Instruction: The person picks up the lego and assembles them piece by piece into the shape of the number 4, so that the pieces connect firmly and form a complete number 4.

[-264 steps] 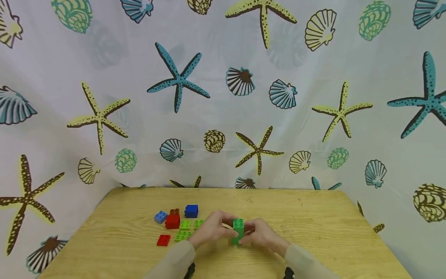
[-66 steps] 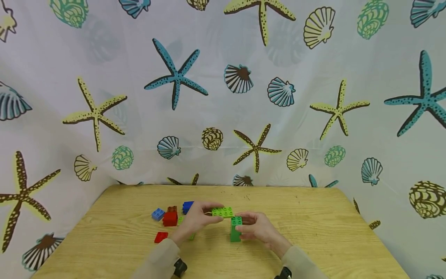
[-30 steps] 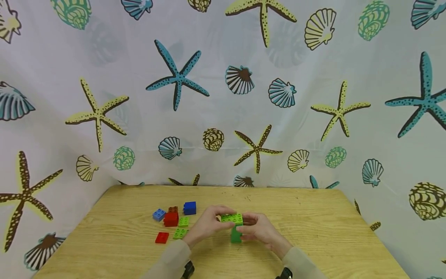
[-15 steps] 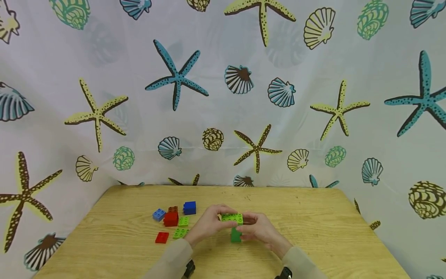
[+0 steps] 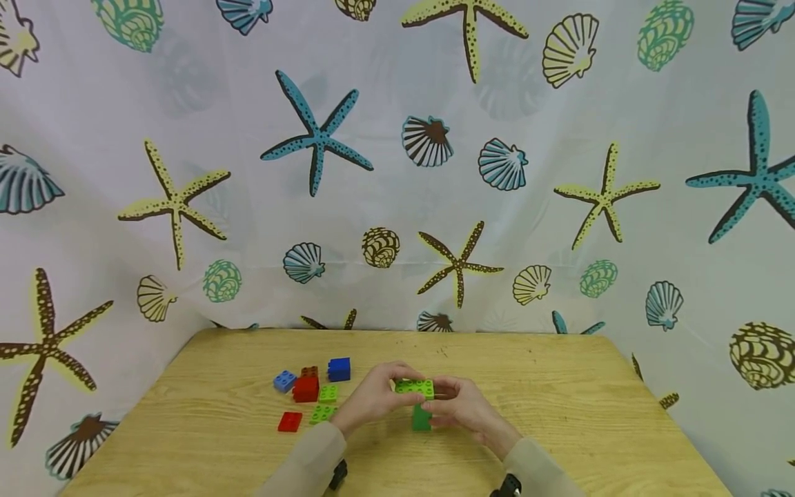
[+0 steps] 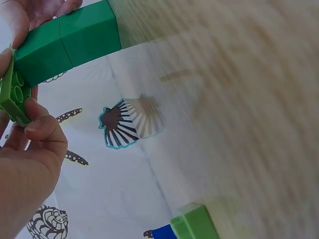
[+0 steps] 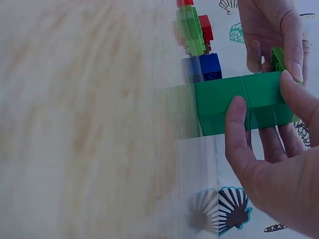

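Two dark green building bricks, stacked upright as a tower (image 5: 421,417), stand on the table. My right hand (image 5: 462,408) grips the tower from the right, thumb and fingers on opposite sides. My left hand (image 5: 375,395) pinches a lime-green flat building brick (image 5: 410,388) by its long sides. One end of this flat brick lies over the tower's top; the rest juts out to the left. In the left wrist view the round tubes of its underside (image 6: 17,92) show. Whether the studs are fully pressed together cannot be told.
Left of my hands lie loose bricks: a dark blue one (image 5: 339,369), a lighter blue one (image 5: 285,381), a large red one (image 5: 306,389), a flat red one (image 5: 290,422), a brown one (image 5: 309,372) and lime-green ones (image 5: 322,413). A patterned curtain (image 5: 397,207) hangs behind the table.
Earlier both hands held the bare green tower. Then my left hand brought the lime-green flat brick from the left onto its top. Over the last second hardly anything has moved.
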The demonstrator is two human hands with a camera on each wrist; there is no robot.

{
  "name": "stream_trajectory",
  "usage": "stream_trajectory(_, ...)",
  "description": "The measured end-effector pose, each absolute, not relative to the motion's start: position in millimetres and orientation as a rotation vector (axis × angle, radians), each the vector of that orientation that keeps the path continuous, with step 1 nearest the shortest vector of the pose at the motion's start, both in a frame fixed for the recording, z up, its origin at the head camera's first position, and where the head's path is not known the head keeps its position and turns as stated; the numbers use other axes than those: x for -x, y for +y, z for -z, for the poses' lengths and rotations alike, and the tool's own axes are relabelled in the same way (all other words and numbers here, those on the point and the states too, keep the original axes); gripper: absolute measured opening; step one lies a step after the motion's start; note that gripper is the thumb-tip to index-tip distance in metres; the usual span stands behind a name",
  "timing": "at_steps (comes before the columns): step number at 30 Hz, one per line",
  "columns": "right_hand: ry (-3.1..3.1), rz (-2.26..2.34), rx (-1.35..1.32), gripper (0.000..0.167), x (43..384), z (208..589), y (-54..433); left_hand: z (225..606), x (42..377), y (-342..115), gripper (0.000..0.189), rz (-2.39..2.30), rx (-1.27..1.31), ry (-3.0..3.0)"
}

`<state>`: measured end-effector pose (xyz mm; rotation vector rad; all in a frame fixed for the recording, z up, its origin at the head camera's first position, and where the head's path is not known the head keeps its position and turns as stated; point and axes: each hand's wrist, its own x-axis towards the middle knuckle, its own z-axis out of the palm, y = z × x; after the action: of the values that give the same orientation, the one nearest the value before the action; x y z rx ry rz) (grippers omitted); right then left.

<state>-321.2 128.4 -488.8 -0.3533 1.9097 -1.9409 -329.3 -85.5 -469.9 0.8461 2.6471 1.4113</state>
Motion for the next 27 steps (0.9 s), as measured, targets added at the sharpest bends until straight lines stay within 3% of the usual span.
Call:
stream_trajectory(20, 1.908, 1.94, 0.365, 0.052, 319.2, 486.2, 129.8, 466.1, 330.5, -86.2, 0.03, -1.42, -0.741, 2.614)
stream_trajectory(27, 1.92, 1.929, 0.363, 0.055, 319.9, 484.7, 131.1, 461.0, 330.0, -96.2, 0.046, -1.391, -0.741, 2.491)
